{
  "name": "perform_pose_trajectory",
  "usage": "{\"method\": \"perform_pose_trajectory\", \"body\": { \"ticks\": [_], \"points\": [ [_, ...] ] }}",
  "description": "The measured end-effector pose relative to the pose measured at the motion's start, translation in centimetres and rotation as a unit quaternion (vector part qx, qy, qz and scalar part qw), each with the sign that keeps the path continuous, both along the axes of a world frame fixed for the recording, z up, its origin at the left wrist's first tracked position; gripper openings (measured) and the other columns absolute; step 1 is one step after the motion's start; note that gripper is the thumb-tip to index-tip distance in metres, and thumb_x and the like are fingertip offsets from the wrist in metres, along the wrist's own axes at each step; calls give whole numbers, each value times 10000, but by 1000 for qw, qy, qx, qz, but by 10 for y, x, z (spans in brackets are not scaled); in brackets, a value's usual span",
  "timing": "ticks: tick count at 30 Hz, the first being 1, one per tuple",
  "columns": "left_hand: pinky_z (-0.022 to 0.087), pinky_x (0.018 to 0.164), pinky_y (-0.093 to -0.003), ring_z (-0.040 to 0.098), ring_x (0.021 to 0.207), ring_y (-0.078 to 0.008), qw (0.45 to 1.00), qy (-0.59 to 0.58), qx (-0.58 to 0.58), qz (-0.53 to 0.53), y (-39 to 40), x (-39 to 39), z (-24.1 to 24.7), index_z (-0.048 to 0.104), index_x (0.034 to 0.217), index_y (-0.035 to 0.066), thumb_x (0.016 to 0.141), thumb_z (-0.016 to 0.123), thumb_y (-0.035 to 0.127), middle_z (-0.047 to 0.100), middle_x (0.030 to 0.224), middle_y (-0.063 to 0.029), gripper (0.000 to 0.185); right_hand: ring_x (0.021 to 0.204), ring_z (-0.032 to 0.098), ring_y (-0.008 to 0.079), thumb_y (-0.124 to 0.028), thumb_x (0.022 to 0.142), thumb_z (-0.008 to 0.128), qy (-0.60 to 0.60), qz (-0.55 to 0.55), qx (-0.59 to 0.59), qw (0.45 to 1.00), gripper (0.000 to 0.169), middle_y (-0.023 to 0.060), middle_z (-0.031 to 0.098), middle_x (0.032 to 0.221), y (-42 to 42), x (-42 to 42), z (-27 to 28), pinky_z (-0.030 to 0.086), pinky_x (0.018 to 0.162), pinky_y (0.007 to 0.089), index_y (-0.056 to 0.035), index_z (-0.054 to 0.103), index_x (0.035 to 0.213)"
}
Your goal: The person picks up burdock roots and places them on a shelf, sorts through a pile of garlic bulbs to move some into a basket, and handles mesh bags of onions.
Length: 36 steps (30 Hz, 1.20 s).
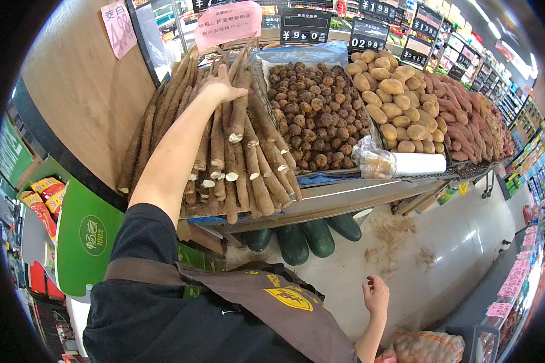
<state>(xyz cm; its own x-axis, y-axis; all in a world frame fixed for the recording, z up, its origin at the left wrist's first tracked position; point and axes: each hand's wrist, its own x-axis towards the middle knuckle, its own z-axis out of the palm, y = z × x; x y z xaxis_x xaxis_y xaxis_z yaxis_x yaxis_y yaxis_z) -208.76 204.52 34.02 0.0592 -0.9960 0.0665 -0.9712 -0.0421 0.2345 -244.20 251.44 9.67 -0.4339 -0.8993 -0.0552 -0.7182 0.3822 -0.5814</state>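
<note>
My left hand (221, 86) reaches over the far part of a pile of long brown Chinese yams (218, 149), its thumb beside one thick yam. Whether the fingers grip a yam is hidden. Many of the yams' pale cut ends point towards me. My right hand (376, 292) hangs low over the floor with its fingers loosely curled, and nothing shows in it. Right of the yams lies a bin of small round dark brown taro-like tubers (318, 109).
Potatoes (402, 102) and sweet potatoes (458, 113) fill the stand further right. A plastic bag roll (418, 164) lies on its front edge. Dark green winter melons (291, 242) lie beneath. A wooden panel (86, 86) borders the yams; a bulging sack (429, 347) stands low at right.
</note>
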Motion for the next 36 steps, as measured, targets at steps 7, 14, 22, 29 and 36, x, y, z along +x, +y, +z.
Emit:
{"method": "perform_pose_trajectory", "body": {
  "ticks": [7,14,22,29,36],
  "points": [
    [114,1041,-533,76,1319,-342,971,-176,57,-153,5,-15,-6,161,1366,351,779,421,622,-28,1447,-100,697,665,588,253,-87,700,613,-7,-29,5,1000,216,135,604,793,20,9,-8,459,621,342,-15,561,897],
    [145,1076,-341,167,1313,-233,938,-123,159,-283,-23,5,-8,188,1369,86,856,363,528,160,1426,-114,699,664,589,260,-103,690,619,15,-80,32,996,210,133,604,762,82,2,-26,463,624,350,-22,564,877],
    [209,1052,-376,278,1274,-208,943,97,13,-317,-12,11,95,300,1340,116,885,267,535,310,1370,-103,620,690,590,280,-113,679,603,-15,-94,26,995,216,144,600,780,87,18,-26,466,628,367,-20,567,871],
    [114,1065,-403,98,1333,-230,635,617,117,-450,59,-82,150,125,1373,52,934,195,414,124,1436,-124,574,695,589,275,-126,688,612,2,-81,37,996,251,142,596,804,90,30,-22,464,639,369,-32,549,912],
    [323,958,-394,259,1263,-239,487,645,16,-589,133,-126,169,305,1298,27,935,288,354,282,1368,-129,489,670,591,257,-110,695,610,-24,-111,-4,994,242,140,601,784,106,60,-13,469,620,332,-12,560,911]
  ]
}}
